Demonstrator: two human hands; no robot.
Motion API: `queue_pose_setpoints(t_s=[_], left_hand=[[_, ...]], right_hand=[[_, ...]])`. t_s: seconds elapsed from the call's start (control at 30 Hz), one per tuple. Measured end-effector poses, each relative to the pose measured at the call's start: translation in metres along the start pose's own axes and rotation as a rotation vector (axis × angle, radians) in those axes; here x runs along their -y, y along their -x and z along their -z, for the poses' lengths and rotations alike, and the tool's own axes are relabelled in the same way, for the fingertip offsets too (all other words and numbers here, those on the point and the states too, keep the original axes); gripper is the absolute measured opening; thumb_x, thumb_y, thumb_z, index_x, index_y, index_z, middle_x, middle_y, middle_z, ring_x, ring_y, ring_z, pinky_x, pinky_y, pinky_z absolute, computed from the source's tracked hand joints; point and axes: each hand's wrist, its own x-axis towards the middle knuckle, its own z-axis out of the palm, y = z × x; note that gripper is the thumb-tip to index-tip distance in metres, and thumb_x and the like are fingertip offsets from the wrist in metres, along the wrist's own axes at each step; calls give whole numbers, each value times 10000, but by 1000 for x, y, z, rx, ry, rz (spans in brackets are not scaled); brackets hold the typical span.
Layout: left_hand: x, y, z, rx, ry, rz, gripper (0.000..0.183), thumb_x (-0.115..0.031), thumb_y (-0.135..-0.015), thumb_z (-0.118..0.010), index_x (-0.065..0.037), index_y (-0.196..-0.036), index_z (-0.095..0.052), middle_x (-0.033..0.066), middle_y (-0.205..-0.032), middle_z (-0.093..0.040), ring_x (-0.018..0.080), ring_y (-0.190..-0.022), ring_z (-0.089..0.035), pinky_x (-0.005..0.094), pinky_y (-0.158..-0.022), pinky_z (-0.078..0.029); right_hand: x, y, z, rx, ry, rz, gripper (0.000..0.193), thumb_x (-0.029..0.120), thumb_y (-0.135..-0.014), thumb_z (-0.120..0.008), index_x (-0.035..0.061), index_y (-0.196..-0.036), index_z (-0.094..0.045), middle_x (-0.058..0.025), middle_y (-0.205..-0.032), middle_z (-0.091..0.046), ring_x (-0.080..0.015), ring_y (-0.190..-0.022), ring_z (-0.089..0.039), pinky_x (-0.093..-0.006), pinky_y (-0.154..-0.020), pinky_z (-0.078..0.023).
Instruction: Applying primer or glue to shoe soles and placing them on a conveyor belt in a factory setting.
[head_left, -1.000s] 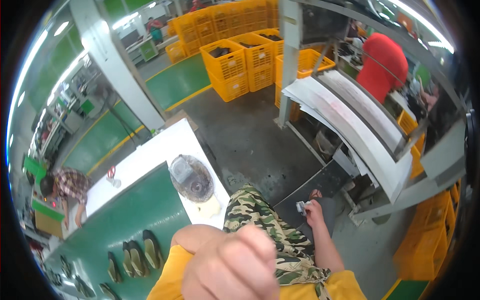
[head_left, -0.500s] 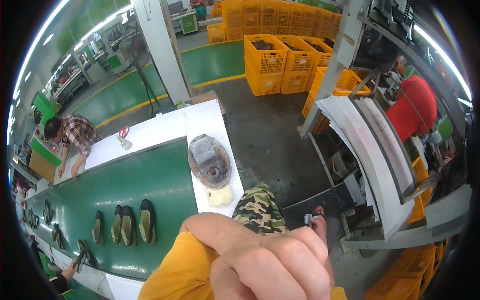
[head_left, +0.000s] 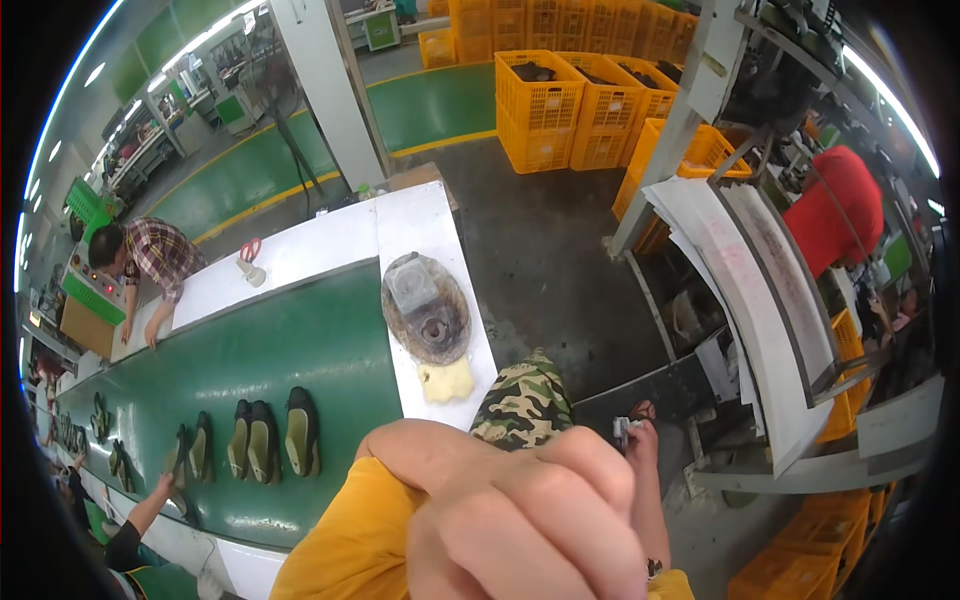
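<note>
Since half a second ago, a co-worker's hand [head_left: 163, 487] has moved up to a shoe [head_left: 176, 458], well left of the brown oval dish [head_left: 453, 302]. Right of and below that dish, a small grey-white thing [head_left: 621, 432] juts leftward from the curled fingers of the right hand [head_left: 642, 442], which grip it. The left hand [head_left: 530, 512], below the dish, is loosely bent; whether it holds anything, I cannot tell.
</note>
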Motion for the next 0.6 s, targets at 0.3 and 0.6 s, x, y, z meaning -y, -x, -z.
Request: queue_pose_setpoints(t_s=[0.3, 0.6], left_hand=[[-26, 117, 101, 232, -731, 603, 272, -137, -705, -837, -81, -695, -571, 80, -882, -666, 270, -813, -636, 357, -728, -495], [-328, 298, 311, 106, -2352, 1527, 711, -270, -656, -844, -13, -1238, -527, 207, -1411, -447, 348, -1309, -424, 424, -1063, -387]], right_hand=[[9, -5, -6, 74, -126, -122, 171, 72, -796, -624, 110, -958, -581, -54, -1023, -642, -217, -877, -628, -393, -661, -521], [11, -28, 2, 96, -208, -206, 171, 121, -837, -593, 71, -999, -614, -87, -989, -676, -250, -729, -617, -420, -669, -483]])
